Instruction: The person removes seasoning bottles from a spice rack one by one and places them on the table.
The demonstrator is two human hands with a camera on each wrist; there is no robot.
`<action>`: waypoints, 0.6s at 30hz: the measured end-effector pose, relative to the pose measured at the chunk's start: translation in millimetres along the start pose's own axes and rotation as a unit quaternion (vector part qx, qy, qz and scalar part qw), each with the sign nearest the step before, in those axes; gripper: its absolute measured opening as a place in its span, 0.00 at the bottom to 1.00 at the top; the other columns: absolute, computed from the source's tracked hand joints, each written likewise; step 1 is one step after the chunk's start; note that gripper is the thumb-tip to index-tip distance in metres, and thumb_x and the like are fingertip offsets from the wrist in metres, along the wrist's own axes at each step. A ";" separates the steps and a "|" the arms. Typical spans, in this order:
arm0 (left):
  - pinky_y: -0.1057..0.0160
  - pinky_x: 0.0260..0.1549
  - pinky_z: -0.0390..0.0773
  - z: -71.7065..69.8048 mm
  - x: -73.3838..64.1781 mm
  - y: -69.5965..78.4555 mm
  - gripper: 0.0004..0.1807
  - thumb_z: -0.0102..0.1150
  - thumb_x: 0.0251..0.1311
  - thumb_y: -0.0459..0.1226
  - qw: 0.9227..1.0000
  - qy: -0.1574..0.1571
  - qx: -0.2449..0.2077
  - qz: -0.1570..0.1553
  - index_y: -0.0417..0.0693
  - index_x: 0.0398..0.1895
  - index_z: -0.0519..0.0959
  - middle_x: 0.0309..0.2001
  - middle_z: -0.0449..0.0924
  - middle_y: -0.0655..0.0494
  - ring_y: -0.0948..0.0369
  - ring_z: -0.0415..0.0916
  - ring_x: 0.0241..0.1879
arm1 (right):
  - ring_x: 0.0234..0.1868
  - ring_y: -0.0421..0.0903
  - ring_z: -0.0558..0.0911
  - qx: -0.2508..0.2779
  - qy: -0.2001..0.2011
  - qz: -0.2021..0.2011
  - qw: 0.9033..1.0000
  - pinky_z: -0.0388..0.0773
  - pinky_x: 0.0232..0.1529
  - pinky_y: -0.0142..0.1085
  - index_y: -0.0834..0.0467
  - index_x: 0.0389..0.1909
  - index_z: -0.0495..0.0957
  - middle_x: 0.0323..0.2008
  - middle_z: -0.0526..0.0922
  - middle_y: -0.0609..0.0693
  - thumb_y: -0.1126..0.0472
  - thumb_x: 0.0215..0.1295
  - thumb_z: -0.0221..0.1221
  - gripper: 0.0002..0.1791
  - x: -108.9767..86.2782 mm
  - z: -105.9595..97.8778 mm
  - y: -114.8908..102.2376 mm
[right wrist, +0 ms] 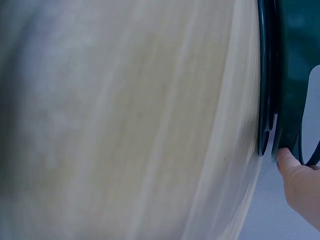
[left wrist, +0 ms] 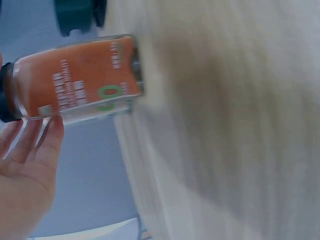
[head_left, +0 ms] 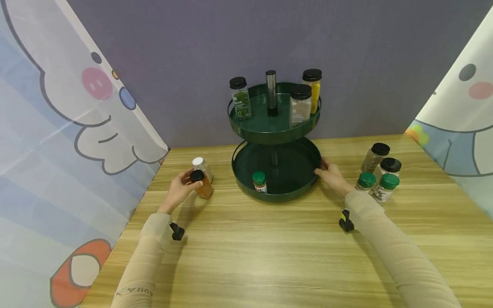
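Observation:
My left hand (head_left: 179,191) holds a spice jar (head_left: 205,189) with orange contents and a black cap, thumb and fingers around its upper part. In the left wrist view the jar's orange side (left wrist: 75,75) shows printed writing; whether its base touches the table I cannot tell. Over on the right, my right hand (head_left: 332,176) grips the rim of the lower tier of a dark green two-tier turntable (head_left: 278,197). The right wrist view has the thumb (right wrist: 288,161) against the rim beside the handle opening; the other fingers are mostly hidden. A green-capped jar (head_left: 259,182) stands on the lower tier.
A white-capped jar (head_left: 199,164) stands just behind the orange one. On the upper tier are a green herb jar (head_left: 242,102), a pepper jar (head_left: 300,107) and a yellow jar (head_left: 315,92). Several jars (head_left: 381,190) cluster right of my right hand. A grey wall (head_left: 192,64) rises behind.

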State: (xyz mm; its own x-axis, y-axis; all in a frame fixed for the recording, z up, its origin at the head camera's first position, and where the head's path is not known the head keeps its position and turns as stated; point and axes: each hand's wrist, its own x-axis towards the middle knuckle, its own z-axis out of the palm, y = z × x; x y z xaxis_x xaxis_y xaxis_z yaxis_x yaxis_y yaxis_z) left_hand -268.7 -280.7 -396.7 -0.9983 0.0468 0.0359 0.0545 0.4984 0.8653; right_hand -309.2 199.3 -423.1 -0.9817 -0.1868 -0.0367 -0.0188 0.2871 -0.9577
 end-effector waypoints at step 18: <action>0.67 0.54 0.73 15.8 -7.2 51.8 0.21 0.57 0.60 0.35 0.984 0.111 -0.054 0.126 0.38 0.56 0.71 0.53 0.74 0.40 0.61 0.74 0.50 | 0.70 0.63 0.45 0.002 0.003 -0.003 1.000 0.47 0.70 0.50 0.71 0.68 0.31 0.69 0.39 0.70 0.68 0.67 0.42 0.37 -0.3 0.2 0.6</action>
State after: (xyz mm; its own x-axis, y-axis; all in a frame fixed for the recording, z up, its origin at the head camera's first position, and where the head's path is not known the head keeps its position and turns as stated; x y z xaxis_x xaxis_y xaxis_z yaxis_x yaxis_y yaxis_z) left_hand -258.3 -241.6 -360.1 -0.9344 -0.0384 0.3542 0.3105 0.3999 0.8624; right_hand -308.8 199.4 -423.7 -0.9828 -0.1820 -0.0297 -0.0235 0.2831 -0.9588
